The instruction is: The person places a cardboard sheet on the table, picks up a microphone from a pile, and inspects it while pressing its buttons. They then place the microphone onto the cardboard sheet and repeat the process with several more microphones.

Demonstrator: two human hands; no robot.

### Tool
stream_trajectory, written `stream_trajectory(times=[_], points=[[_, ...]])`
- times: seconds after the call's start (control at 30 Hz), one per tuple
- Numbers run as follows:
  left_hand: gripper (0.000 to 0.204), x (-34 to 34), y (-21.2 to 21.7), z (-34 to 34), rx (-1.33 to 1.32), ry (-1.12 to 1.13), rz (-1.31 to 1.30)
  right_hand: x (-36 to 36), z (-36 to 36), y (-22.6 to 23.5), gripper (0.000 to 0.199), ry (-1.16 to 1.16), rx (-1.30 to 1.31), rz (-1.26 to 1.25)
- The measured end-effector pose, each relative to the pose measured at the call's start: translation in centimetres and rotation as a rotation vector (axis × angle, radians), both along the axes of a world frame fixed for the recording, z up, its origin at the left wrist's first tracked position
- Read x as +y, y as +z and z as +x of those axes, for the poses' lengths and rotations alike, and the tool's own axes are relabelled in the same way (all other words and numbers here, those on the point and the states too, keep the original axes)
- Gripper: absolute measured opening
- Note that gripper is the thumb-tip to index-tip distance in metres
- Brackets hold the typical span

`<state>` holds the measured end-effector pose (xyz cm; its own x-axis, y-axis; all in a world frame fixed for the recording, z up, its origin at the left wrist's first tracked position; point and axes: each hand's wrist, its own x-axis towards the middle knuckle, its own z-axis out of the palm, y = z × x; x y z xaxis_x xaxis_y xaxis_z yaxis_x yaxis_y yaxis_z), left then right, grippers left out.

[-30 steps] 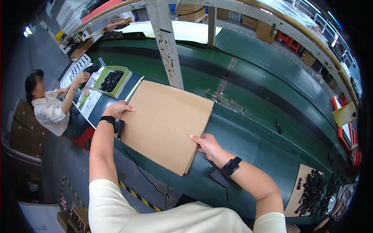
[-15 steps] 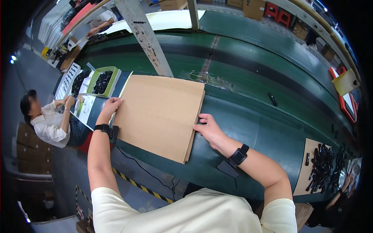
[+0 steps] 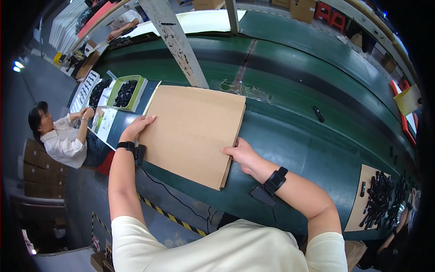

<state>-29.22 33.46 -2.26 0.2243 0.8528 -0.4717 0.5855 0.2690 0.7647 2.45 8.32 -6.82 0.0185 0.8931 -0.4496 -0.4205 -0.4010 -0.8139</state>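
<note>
Cardboard sheet [image 3: 192, 131] flat on green conveyor belt [image 3: 294, 136], both hands on it.
Left hand [image 3: 136, 128] spread, palm down on left edge; right hand [image 3: 242, 154] pinching right edge. Green tray [image 3: 136, 93] of black parts just beyond the left corner.

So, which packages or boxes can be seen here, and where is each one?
Flat brown cardboard sheet: on the green belt, left hand and right hand at its sides.
Green tray: far left, holds black parts.
Brown cartons: top edge, beyond the belt.
</note>
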Motion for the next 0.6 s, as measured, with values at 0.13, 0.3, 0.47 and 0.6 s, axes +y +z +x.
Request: stream_trajectory(times=[0.13, 0.3, 0.47, 0.6], points=[[0.066, 1.0, -0.3, -0.9, 0.037, -0.070, -0.020, 0.5, -1.2, -1.6, 0.057, -0.023, -0.246, 0.021], [0.063, 1.3, -0.4, -1.5, -0.012, -0.031, -0.048, 0.9, -1.9, -1.6, 0.057, -0.009, -0.421, 0.044], [0.057, 1.5, -0.2, -2.0, -0.053, -0.016, -0.020, 1.6, -2.8, -0.9, 0.058, -0.014, -0.446, 0.026], [0.057, 1.7, 0.0, -2.3, -0.036, -0.016, -0.032, 1.6, -3.2, 0.2, 0.046, -0.086, -0.575, -0.015]])
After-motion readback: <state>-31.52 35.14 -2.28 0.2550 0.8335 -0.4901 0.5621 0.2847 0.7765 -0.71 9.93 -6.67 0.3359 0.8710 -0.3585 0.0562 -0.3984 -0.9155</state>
